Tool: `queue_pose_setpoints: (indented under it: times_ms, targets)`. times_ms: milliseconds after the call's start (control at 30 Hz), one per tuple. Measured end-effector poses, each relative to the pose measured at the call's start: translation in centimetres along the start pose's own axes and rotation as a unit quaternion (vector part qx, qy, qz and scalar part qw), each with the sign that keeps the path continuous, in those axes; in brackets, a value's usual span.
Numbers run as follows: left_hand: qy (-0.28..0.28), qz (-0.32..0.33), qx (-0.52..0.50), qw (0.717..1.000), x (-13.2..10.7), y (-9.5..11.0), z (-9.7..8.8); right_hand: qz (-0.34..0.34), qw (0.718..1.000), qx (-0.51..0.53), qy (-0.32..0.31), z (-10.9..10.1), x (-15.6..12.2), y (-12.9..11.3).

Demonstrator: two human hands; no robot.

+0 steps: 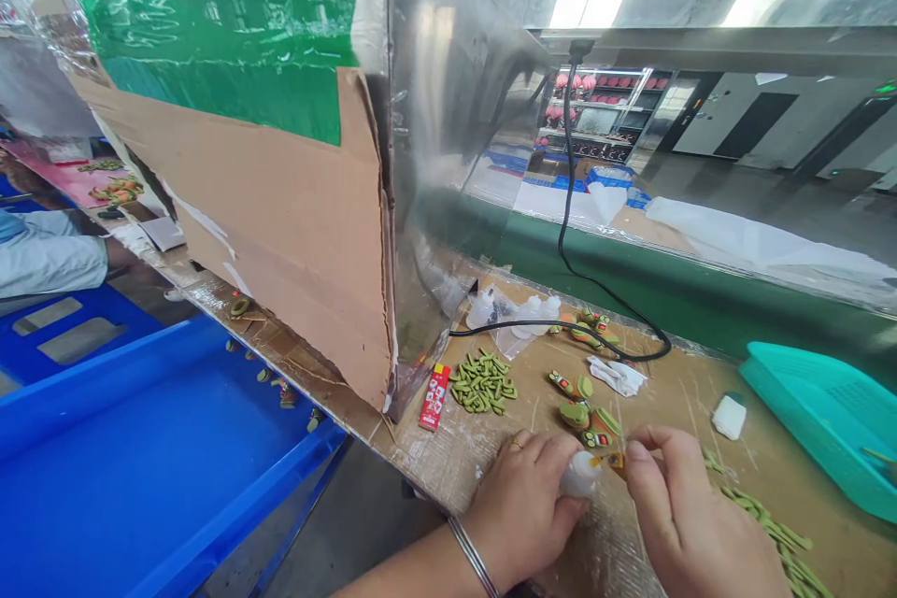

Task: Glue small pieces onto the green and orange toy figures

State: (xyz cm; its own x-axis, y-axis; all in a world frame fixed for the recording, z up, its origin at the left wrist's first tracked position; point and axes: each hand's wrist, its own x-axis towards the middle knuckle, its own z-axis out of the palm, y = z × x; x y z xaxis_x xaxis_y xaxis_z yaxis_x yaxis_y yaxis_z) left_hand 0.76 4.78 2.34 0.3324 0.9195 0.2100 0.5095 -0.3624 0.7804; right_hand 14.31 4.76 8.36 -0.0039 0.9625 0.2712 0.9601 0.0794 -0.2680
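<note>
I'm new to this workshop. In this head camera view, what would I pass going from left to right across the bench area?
Blue plastic tray → red tube → pile of green moulded pieces → left hand → white squeeze bottle → small moulded piece → right hand → teal plastic basket

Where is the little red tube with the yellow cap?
In the head view, the red tube with a yellow cap lies on the brown cardboard-covered bench, just left of the pile of small green pieces and up from the person's left hand.
</note>
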Motion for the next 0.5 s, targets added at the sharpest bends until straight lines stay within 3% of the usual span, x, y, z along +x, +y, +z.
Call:
queue_pose_setpoints:
  times_ms: [500]
  targets:
    - [0.006,0.002,-0.006,1.000,0.03,-0.11,-0.06,0.021,0.999,0.029,-0.012,0.12,0.16,0.23]
